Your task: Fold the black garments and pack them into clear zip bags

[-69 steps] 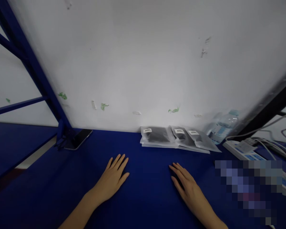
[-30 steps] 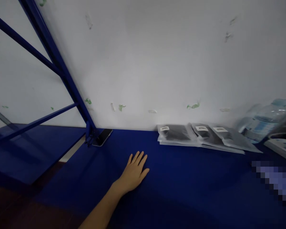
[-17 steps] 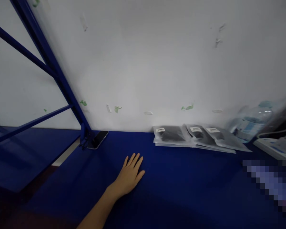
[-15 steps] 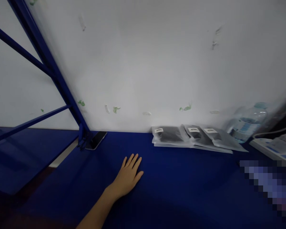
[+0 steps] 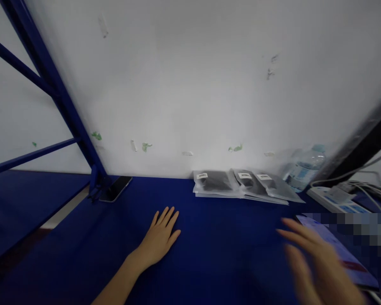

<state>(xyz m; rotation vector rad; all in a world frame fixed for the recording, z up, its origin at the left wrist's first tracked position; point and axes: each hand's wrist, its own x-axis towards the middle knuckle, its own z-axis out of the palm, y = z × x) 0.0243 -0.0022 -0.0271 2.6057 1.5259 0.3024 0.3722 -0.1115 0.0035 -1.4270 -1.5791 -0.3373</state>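
My left hand lies flat on the blue tabletop, its fingers a little apart and nothing in it. At the lower right my right hand is raised over the table, blurred by motion, with thumb and fingers apart and nothing between them. Just behind it lies a tablet-like device with a lit screen, partly covered by the hand and by a pixelated patch. Along the wall rest several clear plastic bags with dark contents and white labels.
A phone lies at the back left beside a blue metal frame. At the back right stand a water bottle and a white power strip with cables. The white wall closes off the back.
My right hand has come into view at the lower right. The whole view has turned slightly right, so things appear farther left. My left hand stays flat on the table.
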